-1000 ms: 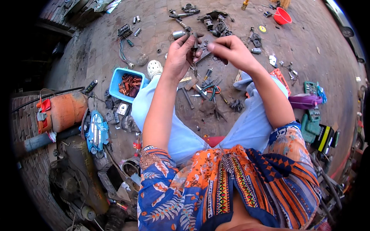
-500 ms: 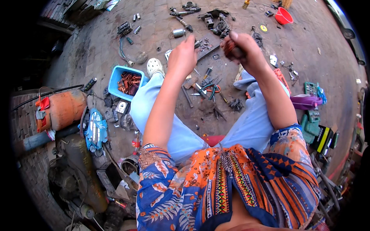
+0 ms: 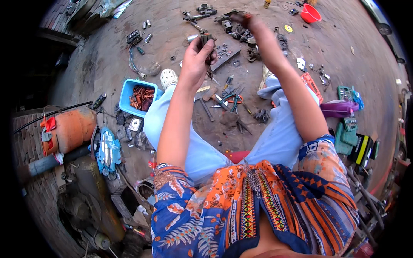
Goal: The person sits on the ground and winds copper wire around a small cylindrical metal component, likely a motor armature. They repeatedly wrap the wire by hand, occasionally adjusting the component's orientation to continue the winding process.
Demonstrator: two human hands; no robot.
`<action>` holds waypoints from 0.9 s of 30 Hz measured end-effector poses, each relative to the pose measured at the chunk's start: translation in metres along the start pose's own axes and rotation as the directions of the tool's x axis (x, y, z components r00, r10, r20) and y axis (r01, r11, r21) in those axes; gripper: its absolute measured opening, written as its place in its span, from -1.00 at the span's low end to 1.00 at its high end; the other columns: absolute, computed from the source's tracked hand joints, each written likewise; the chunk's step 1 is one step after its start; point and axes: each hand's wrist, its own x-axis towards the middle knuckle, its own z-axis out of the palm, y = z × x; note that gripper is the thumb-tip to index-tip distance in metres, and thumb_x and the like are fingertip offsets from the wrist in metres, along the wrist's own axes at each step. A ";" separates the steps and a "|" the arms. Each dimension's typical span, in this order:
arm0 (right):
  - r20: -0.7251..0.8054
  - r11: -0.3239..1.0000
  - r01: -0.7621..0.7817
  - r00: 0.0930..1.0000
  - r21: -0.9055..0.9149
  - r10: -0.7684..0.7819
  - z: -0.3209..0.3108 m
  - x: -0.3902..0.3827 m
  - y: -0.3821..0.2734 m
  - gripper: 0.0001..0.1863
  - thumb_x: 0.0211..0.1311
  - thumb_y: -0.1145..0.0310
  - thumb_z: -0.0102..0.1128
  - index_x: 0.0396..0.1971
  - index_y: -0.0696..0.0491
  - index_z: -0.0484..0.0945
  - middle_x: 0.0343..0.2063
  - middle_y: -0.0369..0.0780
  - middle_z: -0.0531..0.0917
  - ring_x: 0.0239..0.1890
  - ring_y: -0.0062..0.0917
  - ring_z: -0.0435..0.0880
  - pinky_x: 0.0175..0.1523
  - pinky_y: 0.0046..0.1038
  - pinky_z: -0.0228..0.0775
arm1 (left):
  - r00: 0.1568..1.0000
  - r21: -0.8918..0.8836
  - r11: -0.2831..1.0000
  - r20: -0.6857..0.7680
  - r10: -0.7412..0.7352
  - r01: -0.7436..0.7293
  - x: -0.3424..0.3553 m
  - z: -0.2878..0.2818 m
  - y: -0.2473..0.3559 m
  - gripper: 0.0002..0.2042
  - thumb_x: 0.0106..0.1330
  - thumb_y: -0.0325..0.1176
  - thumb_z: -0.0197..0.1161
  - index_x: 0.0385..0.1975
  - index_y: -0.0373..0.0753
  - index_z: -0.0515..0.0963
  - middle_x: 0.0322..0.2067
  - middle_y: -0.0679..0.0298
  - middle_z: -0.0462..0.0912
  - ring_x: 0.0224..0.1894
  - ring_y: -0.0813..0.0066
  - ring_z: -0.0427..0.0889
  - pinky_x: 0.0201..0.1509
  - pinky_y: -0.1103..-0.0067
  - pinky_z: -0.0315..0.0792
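Left hand: the left hand [image 3: 195, 60] is raised over the ground with its fingers closed around a small dark metal part [image 3: 205, 41], which sticks up just above the fingertips.
Right hand: the right hand [image 3: 245, 19] reaches farther out, over the scattered parts; it is blurred, seems curled around something dark and reddish, and I cannot tell for sure whether it grips.
Held part, place: in the left hand, up off the ground, with the dark flat bar [image 3: 226, 58] just beyond and to the right of that hand.
Held part, handling: it looks stiff and metallic, small enough for one hand, probably light but dense; likely greasy or dusty, so it may slip under a loose pinch.
Where to hold: around its lower body, as the fingers do now, leaving the upper end free.
Below the left hand: pliers [image 3: 230, 99] and other hand tools lie on the ground between the person's knees.
Left of the left hand: a white shoe [image 3: 168, 78], and farther left a blue tray [image 3: 128, 92] with reddish-brown bits in it.
Far left: an orange gas cylinder [image 3: 71, 129] lying on its side.
Beyond the right hand: a red bowl [image 3: 310, 13], well apart.
Right of the right arm: a purple bottle [image 3: 337, 108] on its side.
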 end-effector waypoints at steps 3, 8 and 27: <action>0.394 0.462 0.497 0.867 -0.735 -0.306 0.009 -0.013 0.017 -0.49 0.20 -0.03 0.03 -0.14 0.16 0.44 -0.22 -0.05 0.58 -0.05 -0.29 0.53 0.34 -0.06 -0.13 | 0.998 0.021 0.999 -0.042 0.036 -0.035 -0.006 0.004 0.002 -0.80 0.35 -0.32 0.08 -0.16 -0.30 0.43 -0.35 0.32 0.48 -0.41 0.57 0.41 -0.36 0.64 0.32; 0.638 0.671 0.487 0.769 -0.559 -0.027 0.024 -0.031 0.003 -0.55 0.11 -0.04 0.15 -0.46 0.13 0.47 -0.56 -0.18 0.60 -0.39 -0.25 0.59 0.23 -0.17 0.06 | 0.988 -0.069 0.997 -0.147 -0.043 0.034 -0.014 -0.019 0.004 -0.75 0.35 -0.28 0.09 -0.13 -0.31 0.44 -0.35 0.31 0.49 -0.41 0.54 0.42 -0.34 0.62 0.34; 0.258 0.791 -0.582 0.806 0.188 0.532 0.017 -0.020 -0.026 -0.61 0.17 0.02 0.15 -0.59 0.06 0.47 -0.67 -0.36 0.47 -0.60 -0.71 0.42 -0.38 -0.66 0.24 | 0.972 0.999 -0.052 0.016 0.235 -0.003 -0.012 -0.031 -0.019 -0.73 0.06 -0.42 0.27 -0.28 -0.36 0.39 -0.46 -0.04 0.53 -0.29 -0.09 0.53 -0.22 0.24 0.40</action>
